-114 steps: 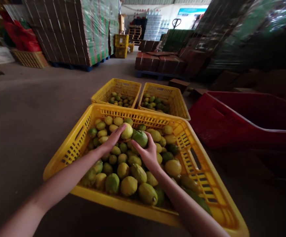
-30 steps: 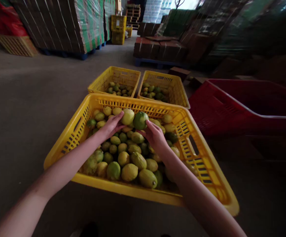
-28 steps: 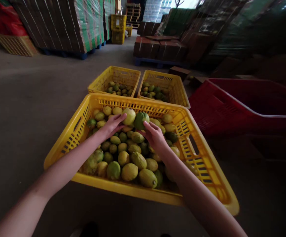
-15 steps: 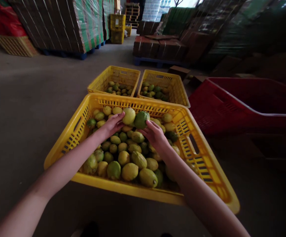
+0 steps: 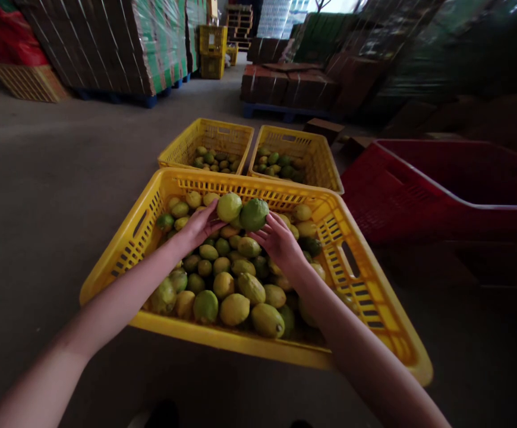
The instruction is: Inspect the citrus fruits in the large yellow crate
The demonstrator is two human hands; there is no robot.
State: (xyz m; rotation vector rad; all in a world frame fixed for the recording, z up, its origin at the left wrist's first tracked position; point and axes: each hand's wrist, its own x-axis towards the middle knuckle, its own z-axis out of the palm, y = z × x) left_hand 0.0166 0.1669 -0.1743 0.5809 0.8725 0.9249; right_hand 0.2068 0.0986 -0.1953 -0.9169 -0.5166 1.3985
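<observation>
Nudged toward 9 o'clock, the yellow lemon (image 5: 229, 207) and green lemon (image 5: 254, 214) are the only two lifted, gripped in the fingers of the left hand (image 5: 200, 227) and right hand (image 5: 280, 239) over the near crate (image 5: 236, 343), its many lemons (image 5: 235, 310) left lying, with part-filled crates at 11 (image 5: 227, 134) and 1 o'clock (image 5: 314, 151).

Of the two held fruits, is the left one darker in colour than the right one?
No, the left fruit is a pale yellow-green, while the right fruit is a deeper green.

Pale light is coming from the far end, shadow is filling the right, plastic wrap (image 5: 163, 44) is glinting, edges are stretching.
</observation>
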